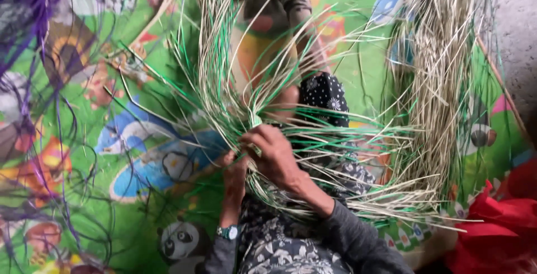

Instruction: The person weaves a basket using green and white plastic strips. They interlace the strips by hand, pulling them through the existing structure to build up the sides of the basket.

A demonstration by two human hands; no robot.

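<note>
two hands at lap | right hand (275, 154) closed over straw strands (235, 92), which fan up and outward | left hand (235, 174) pinching strands underneath, beside right

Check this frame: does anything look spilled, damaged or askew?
Nothing looks damaged. Loose purple strands sprawl untidily over the patterned mat, apart from the green and tan strips that the left hand and right hand grip.
</note>
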